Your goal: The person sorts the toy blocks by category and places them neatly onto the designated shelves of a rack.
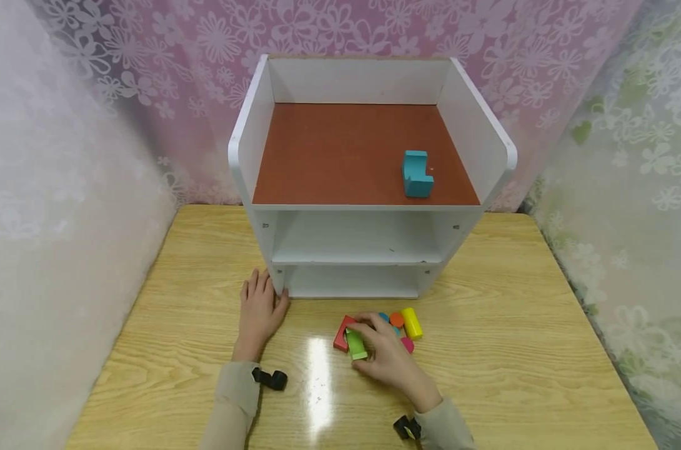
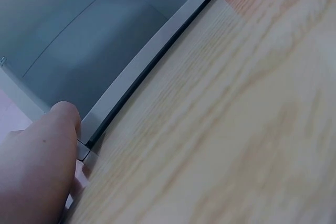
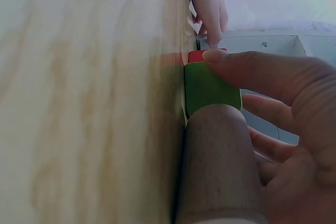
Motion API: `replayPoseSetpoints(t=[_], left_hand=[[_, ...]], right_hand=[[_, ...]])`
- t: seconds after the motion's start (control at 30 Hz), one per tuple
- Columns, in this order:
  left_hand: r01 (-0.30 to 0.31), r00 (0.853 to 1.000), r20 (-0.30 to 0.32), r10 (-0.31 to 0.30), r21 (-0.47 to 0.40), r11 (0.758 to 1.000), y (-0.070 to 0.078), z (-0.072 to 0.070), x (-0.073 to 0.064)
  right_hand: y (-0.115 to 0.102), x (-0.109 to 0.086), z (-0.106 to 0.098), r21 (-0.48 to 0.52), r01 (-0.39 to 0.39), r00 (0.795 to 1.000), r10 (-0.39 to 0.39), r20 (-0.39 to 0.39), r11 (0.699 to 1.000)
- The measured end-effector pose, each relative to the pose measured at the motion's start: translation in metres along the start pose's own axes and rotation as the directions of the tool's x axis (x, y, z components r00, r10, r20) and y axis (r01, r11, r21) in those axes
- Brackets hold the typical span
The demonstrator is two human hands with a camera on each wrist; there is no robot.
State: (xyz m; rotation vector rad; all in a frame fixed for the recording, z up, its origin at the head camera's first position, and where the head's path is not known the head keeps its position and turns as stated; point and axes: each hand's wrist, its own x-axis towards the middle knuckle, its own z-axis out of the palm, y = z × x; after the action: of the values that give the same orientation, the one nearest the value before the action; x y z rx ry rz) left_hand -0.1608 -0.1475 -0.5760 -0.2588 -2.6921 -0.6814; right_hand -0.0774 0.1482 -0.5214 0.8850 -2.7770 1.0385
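Several hazards are noted before the white, board-built shelf unit [image 1: 352, 244]. First, the right grip [image 1: 388, 350] pinches the bright green, smooth-faced block [image 1: 356, 345] by its two ends; in my judgement the block could twist or slip on lifting if thumb and finger bear unevenly. Second, the red notched block [image 1: 339, 340] lies just beside it, in front of the unit's middle; a sideways pull could drag or tip that piece. Contact between the two cannot be confirmed.

Third, the yellow smooth cylinder [image 1: 412, 324], orange round piece [image 1: 396, 320] and magenta piece [image 1: 408, 345] lie near the right grip, before the unit's right front corner. A brush from the knuckles could set the cylinder rolling over the wood-grain counter [image 1: 487, 350]. Fourth, the left grip [image 1: 258, 312], fingers extended and holding no block, touches the unit's left front corner; a shove there could jolt the unit and shift the turquoise notched block [image 1: 416, 174] sitting near the front edge of its red-brown top.

Position of the green block: in front of the unit, between thumb and finger. The thumb meets the end farther from the unit, a fingertip the nearer end. Whether its weight bears on the counter cannot be told.
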Motion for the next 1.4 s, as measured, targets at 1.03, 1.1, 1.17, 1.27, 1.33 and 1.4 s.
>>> replayPoseSetpoints(t=[1.03,1.1,1.17,1.27,1.33,1.4], left_hand=[[-0.007,1.0,-0.012,0.007,0.006,1.0,-0.0011,-0.0017,0.0007],[-0.007,1.0,-0.011,0.007,0.008,1.0,-0.0016,-0.0009,0.0008],[-0.006,1.0,-0.009,0.006,0.005,1.0,-0.0019,-0.0006,0.0006],[-0.004,1.0,-0.006,0.004,0.001,1.0,-0.0022,0.0001,0.0005],[-0.002,1.0,-0.007,0.002,0.004,1.0,-0.0025,0.0006,0.0002],[0.001,1.0,-0.001,-0.001,0.0,1.0,-0.0026,0.0007,-0.0003]], right_hand=[[-0.0004,0.0042,0.0011,-0.143,-0.017,1.0,0.019,0.012,0.99],[-0.0006,0.0041,0.0008,-0.149,-0.021,1.0,0.024,0.018,0.989],[-0.001,0.0039,0.0003,-0.162,-0.024,0.999,0.027,0.02,0.987],[-0.0021,0.0036,-0.0008,-0.166,-0.038,0.999,0.043,0.027,0.985],[-0.0029,0.0033,-0.0014,-0.161,-0.048,0.998,0.054,0.032,0.986],[-0.0037,0.0025,-0.0017,-0.161,-0.055,0.997,0.061,0.036,0.985]])
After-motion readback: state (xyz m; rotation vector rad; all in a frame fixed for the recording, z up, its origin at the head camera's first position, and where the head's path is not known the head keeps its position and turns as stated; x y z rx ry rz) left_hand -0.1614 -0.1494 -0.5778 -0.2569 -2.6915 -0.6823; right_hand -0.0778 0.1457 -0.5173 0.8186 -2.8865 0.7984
